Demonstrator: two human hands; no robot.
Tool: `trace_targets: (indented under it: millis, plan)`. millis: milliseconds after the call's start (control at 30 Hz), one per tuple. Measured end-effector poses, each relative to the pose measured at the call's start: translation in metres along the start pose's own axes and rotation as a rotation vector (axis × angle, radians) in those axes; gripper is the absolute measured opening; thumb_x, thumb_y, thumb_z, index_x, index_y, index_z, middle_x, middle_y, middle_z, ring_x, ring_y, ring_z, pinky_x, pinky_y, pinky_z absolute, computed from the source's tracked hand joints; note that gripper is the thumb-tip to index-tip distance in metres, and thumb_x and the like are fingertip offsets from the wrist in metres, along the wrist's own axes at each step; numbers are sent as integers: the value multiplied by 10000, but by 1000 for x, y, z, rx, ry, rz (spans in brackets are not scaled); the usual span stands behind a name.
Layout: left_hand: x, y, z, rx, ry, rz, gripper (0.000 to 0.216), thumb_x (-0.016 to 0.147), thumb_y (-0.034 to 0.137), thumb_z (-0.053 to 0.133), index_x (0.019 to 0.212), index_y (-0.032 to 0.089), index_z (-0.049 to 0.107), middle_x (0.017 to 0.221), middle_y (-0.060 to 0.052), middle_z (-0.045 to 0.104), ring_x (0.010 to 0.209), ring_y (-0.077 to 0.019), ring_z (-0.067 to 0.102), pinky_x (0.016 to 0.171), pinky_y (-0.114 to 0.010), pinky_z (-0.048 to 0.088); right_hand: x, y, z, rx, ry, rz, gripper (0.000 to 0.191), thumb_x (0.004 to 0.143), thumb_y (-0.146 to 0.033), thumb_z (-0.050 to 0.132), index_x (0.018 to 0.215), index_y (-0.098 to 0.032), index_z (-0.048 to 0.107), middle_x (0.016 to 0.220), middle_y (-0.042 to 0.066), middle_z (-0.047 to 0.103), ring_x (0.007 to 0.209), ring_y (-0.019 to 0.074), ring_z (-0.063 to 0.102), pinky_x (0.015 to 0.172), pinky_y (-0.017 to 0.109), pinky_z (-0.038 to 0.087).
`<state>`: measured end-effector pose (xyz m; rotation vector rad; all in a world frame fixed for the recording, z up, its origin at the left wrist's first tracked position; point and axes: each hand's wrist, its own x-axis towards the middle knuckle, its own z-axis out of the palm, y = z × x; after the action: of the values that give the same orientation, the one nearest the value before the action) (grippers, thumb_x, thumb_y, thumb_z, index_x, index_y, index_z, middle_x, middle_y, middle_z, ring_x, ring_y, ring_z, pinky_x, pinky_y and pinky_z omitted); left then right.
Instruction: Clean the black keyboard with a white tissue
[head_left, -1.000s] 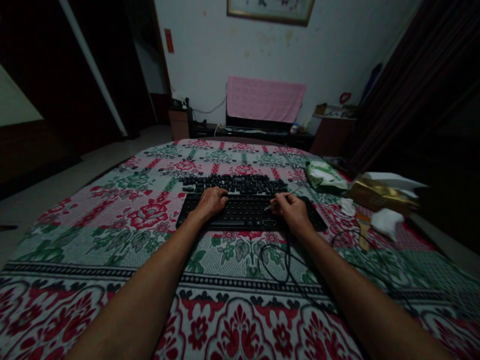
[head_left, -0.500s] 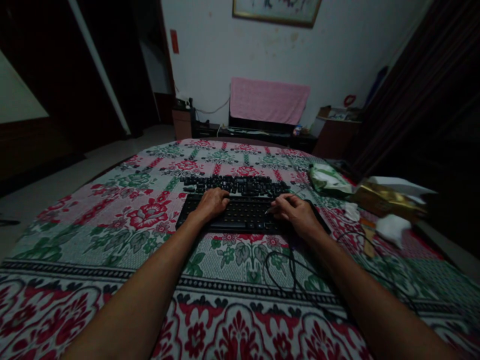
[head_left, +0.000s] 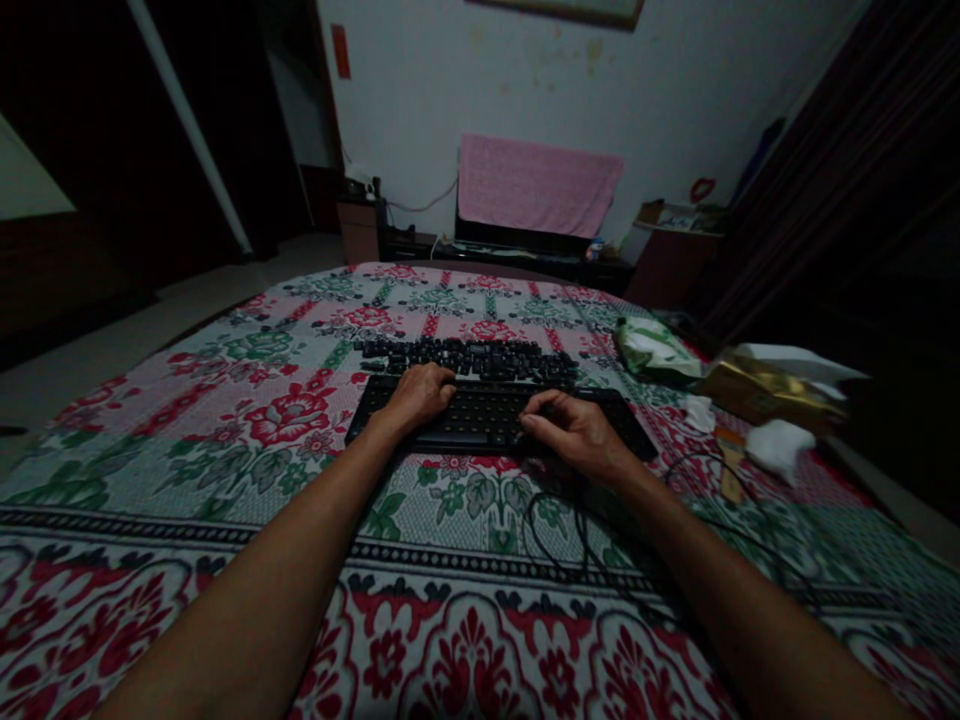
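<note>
A black keyboard (head_left: 480,425) with its keycaps off over most of its face lies across the patterned cloth. My left hand (head_left: 422,392) rests on its left part, fingers bent over the far edge and holding it. Over the right half, my right hand (head_left: 574,428) is closed in a pinch, fingertips low at the near rows. A thin stick-like tool seems to be in that pinch; it is mostly hidden by the fingers and its kind is unclear. Just beyond the keyboard, many loose black keycaps (head_left: 487,358) are spread in a long band.
A black cable (head_left: 581,535) loops under my right forearm. To the right lie a wooden-handled brush (head_left: 730,470), a white wad (head_left: 780,448), crumpled tissue (head_left: 700,413), a green-and-white packet (head_left: 656,350) and a gold box (head_left: 772,390). A pink towel (head_left: 540,185) hangs beyond.
My right hand has shifted a little left and down toward the keyboard's near edge, and the tool shows less. My left hand stays on the keyboard. The view has tilted slightly down.
</note>
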<state>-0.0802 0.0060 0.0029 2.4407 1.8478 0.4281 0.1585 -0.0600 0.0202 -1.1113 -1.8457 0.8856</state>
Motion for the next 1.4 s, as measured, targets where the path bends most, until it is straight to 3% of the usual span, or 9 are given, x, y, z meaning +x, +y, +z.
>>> trace_targets:
  millis: [300,600,733,900,1100,1400]
  plan:
    - [0,-1,1,1,14,14,337,826,302,458,1087,206,649,1078,-55,666,1021,-203,591,909,-280,429,3,7,-10,-33,-151,32,230,779,-372,583,890,-171,574,747,-2,609,655,118,566,610,231,452]
    - [0,-2,4,24,25,23,344,827,307,457,1090,189,645,1090,-75,657,1021,-218,593,907,-302,433,6,2,-9,-212,-169,-43,211,796,-364,554,875,-170,582,729,0,627,638,121,572,596,223,434]
    - [1,-2,5,26,22,13,355,830,312,455,1112,192,633,1094,-72,656,1023,-214,590,907,-303,433,8,-3,-7,-370,-188,-98,204,808,-347,537,875,-165,601,719,3,623,594,109,539,573,217,403]
    - [1,-2,5,24,19,25,358,829,309,447,1102,178,639,1078,-87,660,1023,-226,590,910,-319,432,8,-4,-6,-405,-196,-137,203,824,-346,529,888,-166,598,678,-11,607,574,103,529,556,205,384]
    - [1,-4,7,25,34,21,357,828,317,450,1105,191,637,1090,-73,655,1024,-216,590,913,-308,431,3,-13,0,-523,-230,-307,152,831,-300,532,874,-186,622,792,24,638,685,121,565,643,221,398]
    - [1,-2,5,37,27,22,351,823,305,448,1086,183,647,1073,-76,664,1009,-219,598,909,-310,438,16,11,-5,-184,-157,-60,243,807,-406,540,848,-172,591,702,1,633,622,127,589,593,226,446]
